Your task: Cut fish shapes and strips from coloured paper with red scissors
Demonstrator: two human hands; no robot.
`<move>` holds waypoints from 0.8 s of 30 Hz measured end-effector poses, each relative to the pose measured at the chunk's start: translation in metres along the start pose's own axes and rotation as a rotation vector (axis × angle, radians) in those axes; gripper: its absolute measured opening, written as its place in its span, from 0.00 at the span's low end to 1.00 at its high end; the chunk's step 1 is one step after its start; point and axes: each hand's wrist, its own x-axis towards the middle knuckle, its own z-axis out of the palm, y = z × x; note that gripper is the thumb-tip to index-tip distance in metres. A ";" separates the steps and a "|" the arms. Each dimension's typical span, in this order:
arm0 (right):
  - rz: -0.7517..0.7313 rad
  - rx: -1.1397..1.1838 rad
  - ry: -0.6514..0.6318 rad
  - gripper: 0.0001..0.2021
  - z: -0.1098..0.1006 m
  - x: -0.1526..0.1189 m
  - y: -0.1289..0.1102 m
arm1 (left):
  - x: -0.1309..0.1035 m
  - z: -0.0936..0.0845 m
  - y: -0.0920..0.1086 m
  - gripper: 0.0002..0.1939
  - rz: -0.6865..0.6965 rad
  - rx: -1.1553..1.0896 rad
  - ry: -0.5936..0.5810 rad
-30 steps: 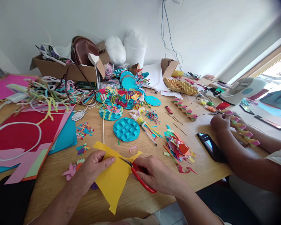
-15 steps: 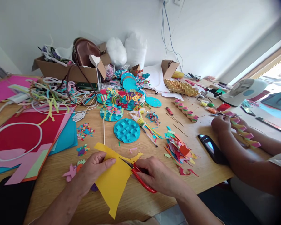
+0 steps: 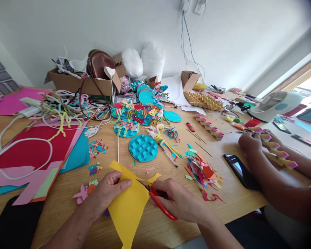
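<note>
Nearest us, in front of the round blue disc [image 3: 143, 148], our left hand [image 3: 116, 188] pinches the yellow paper [image 3: 128, 204] between thumb and fingers. Our right hand [image 3: 171, 199] curls around the red handles of the scissors [image 3: 162, 204], whose blades meet the paper. Right of the disc lies a heap of paper scraps [image 3: 202, 169]; beyond those scraps, a phone [image 3: 239, 171].

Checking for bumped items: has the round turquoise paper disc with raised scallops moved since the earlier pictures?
No; the disc lies beside the white plastic glue bottle, as before.
</note>
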 end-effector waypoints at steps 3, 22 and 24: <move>0.003 -0.004 -0.001 0.14 0.000 0.000 -0.001 | 0.000 -0.001 -0.001 0.12 0.023 -0.004 -0.003; -0.005 -0.019 -0.028 0.14 0.002 -0.002 0.003 | -0.003 0.001 -0.001 0.11 -0.049 -0.040 -0.036; -0.007 0.001 -0.043 0.15 0.001 -0.002 0.004 | -0.004 0.002 0.001 0.12 -0.039 -0.051 -0.043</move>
